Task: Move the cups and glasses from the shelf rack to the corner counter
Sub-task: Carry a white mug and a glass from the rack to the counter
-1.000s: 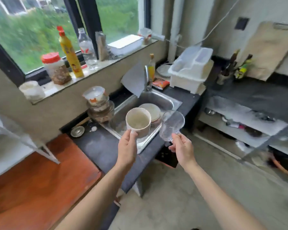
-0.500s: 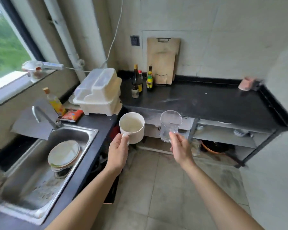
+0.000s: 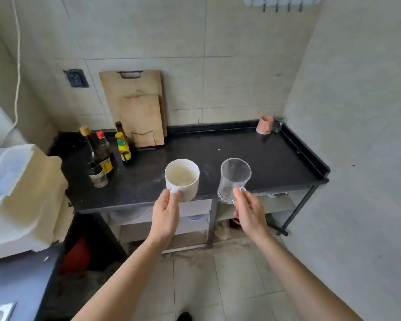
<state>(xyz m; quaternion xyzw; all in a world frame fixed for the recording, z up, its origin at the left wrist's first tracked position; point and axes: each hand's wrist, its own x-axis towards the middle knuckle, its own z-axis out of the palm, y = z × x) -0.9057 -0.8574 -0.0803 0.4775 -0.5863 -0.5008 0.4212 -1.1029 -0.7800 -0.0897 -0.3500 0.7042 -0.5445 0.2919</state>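
Two vessels, a white mug point(image 3: 182, 179) gripped in the left hand point(image 3: 166, 215) and a clear glass mug point(image 3: 233, 179) in the right hand point(image 3: 249, 214), have swung from the sink to the black corner counter point(image 3: 252, 156), upright and ready, I'd judge, to set down.

A white mug point(image 3: 182, 179) is held by its handle in the left hand point(image 3: 166, 215), and a clear glass mug point(image 3: 233, 179) by its handle in the right hand point(image 3: 250, 213); both are held upright over the front edge of the black counter point(image 3: 241, 158). Sauce bottles point(image 3: 104, 154) and cutting boards point(image 3: 137, 107) are seen at the counter's rear left, a pink cup point(image 3: 264, 125) and a small glass point(image 3: 277, 123) in its far right corner.
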